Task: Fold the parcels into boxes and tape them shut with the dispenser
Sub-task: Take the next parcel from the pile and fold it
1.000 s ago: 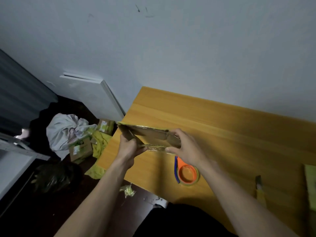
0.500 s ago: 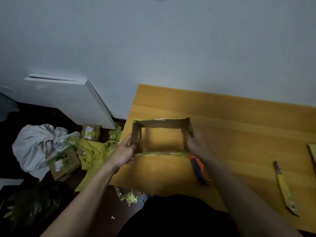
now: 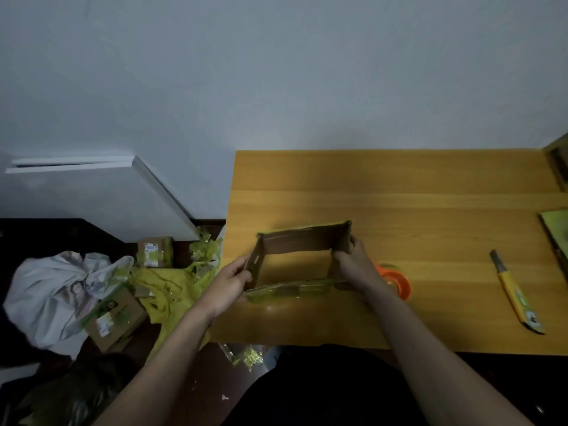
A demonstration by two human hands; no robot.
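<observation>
Over the near left part of the yellow wooden bench, both hands hold an opened brown cardboard parcel sleeve — left hand fingers pinching its left wall, right hand fingers curled round its right wall. An orange tape dispenser lies just right of it.

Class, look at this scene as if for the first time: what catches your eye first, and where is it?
First, the cardboard box, opened into a hollow square, gripped at its sides by the left hand and right hand above the table. Next, the orange tape dispenser just behind the right wrist, and the yellow knife lying farther right. On the floor to the left lies a heap of parcels and yellow wrapping.
</observation>
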